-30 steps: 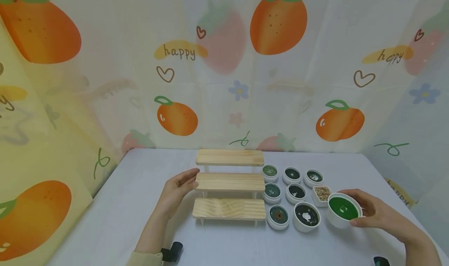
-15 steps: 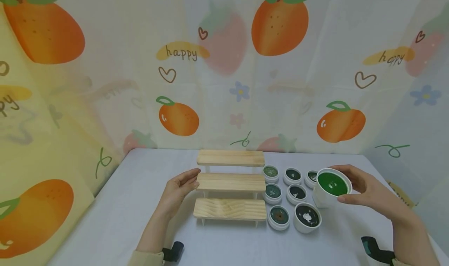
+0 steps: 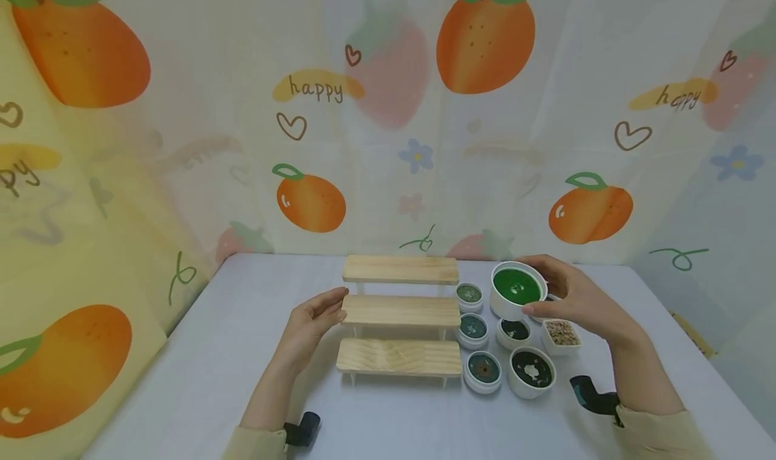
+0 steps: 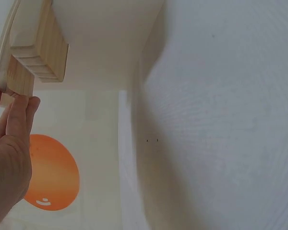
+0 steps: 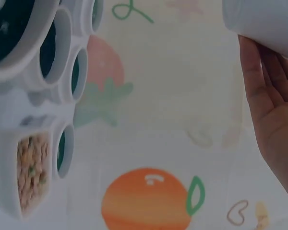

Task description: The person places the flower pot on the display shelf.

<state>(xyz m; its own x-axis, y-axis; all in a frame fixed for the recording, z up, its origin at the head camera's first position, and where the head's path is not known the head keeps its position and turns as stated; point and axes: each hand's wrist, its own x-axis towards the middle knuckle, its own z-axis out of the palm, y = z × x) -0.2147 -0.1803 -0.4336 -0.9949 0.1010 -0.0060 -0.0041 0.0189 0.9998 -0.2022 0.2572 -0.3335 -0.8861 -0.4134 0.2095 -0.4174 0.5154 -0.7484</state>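
My right hand [image 3: 576, 302] grips a white cup with bright green filling [image 3: 516, 286], thumb on the near side and fingers at the far side. The cup is lifted above the back small pots and hides some of them. In the right wrist view its white wall [image 5: 264, 24] shows over the fingers. At the left, my left hand [image 3: 312, 325] holds the left end of the middle board of a three-tier wooden stand [image 3: 400, 310]. In the left wrist view its thumb and fingers meet the board end [image 4: 20, 79] from two sides.
Right of the stand are small dark-green pots [image 3: 473, 326], a larger white cup with dark filling and a white patch [image 3: 531, 372], and a square white dish of tan granules [image 3: 561, 335]. A fruit-print curtain [image 3: 388, 143] hangs behind the white table [image 3: 200, 352].
My right hand has carried the green cup up, left and back, from beside the granule dish to above the back pots. My left hand has stayed at the stand.
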